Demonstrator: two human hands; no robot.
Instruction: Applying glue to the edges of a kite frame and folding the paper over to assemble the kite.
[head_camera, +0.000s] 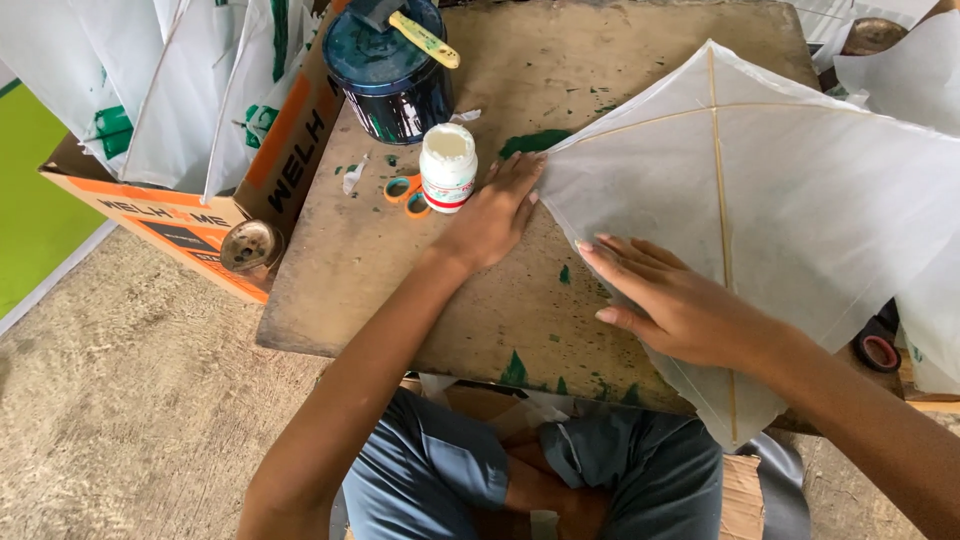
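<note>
Two bare hands rest on one white diamond-shaped paper kite with thin bamboo sticks (800, 190), which lies flat on the worn brown wooden board (420, 290), covering the board's right half. Left hand (495, 215): palm down, fingers spread flat, fingertips on the kite's left corner; nothing clamped. Right hand (670, 300): palm down on the kite's lower left edge, fingers extended and slightly apart, pressing the paper; nothing gripped.

Count of kite sticks seen: two, one straight spine and one bowed cross stick.

Just left of the kite's corner: one small white plastic jar with a red band (448, 166), upright. Touching that jar's left side: one pair of orange-handled scissors (404, 192), mostly hidden. Farther from the kite, at the board's top: one dark blue paint tin (392, 70), with one yellow-handled brush (420, 36) laid across it. Beyond the board's left edge: one orange cardboard box (200, 215) holding several white kites, number unclear.
</note>
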